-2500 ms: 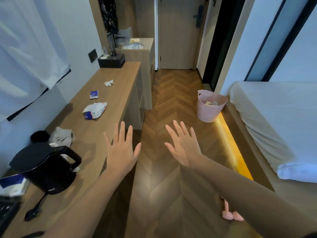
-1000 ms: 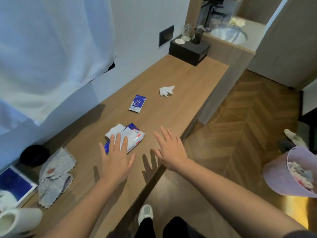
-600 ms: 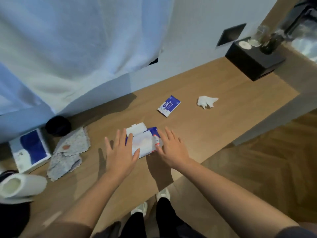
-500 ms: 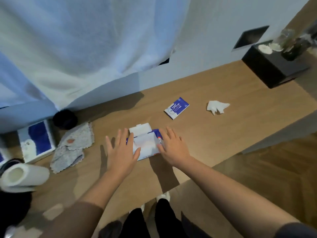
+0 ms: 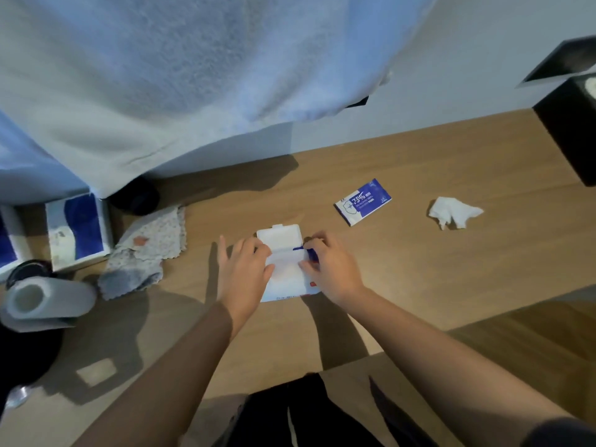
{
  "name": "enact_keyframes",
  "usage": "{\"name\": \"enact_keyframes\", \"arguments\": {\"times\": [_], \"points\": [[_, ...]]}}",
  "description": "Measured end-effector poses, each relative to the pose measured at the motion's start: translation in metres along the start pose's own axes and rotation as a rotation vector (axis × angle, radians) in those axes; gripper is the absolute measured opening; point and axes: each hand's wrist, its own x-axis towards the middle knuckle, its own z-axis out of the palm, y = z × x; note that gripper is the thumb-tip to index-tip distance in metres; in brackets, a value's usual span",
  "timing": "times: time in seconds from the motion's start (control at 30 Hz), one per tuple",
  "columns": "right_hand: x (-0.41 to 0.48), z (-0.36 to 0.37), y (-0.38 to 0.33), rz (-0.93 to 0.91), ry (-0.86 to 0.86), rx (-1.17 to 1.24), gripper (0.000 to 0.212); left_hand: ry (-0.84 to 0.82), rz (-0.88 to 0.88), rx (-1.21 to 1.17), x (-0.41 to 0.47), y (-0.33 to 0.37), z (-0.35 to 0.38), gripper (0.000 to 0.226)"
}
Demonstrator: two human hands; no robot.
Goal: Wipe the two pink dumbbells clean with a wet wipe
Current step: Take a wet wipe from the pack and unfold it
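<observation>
While both hands work over the wooden desk (image 5: 451, 269), the wet wipe pack (image 5: 285, 275) lies flat about midway along the surface, closer to its front edge than to the wall. Its white lid (image 5: 280, 235) is flipped open toward the back edge. The left hand (image 5: 245, 272) lies on the pack's left side, fingers fairly straight and spread, thumb across the top face, pressing down and not gripping. The right hand (image 5: 332, 269) is on the pack's right side with its fingers curled in tight at the blue edge by the opening, thumb on top; whether a wipe is between the fingertips, I cannot tell. Further toward the back edge and to the right, a small blue sachet (image 5: 362, 201) lies flat, and a crumpled white tissue (image 5: 453, 211) sits beyond it toward the right end. A black box (image 5: 571, 133) stands at the far right. Left of the pack there's a rumpled grey cloth (image 5: 148, 253), and a paper roll (image 5: 45, 301) lies on its side near the left end. A pale towel (image 5: 161, 75) hangs over the back edge.
</observation>
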Motion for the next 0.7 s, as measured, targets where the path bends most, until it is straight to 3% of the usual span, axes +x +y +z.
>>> {"name": "enact_keyframes", "arguments": {"times": [0.17,0.33,0.43,0.57,0.63,0.7], "points": [[0.005,-0.004,-0.004,-0.05,0.033,0.072,0.011,0.016,0.008,-0.092,0.003,0.004,0.0,0.002],[0.002,-0.017,-0.007,0.013,-0.101,0.416,0.007,0.066,0.039,-0.208,-0.001,0.004,-0.006,0.008],[-0.002,-0.024,-0.009,0.119,-0.142,0.638,0.01,0.079,-0.046,-0.5,-0.008,0.005,-0.015,0.008],[-0.005,-0.036,-0.014,0.339,-0.128,0.937,0.014,-0.149,-0.354,-1.065,-0.008,0.006,-0.024,0.016],[-0.008,-0.041,-0.014,0.443,-0.209,1.079,0.015,-0.209,-0.47,-1.263,-0.01,0.007,-0.029,0.009],[-0.014,-0.045,-0.016,0.5,-0.334,1.252,0.012,-0.219,-0.526,-1.408,-0.014,0.011,-0.031,0.018]]}}
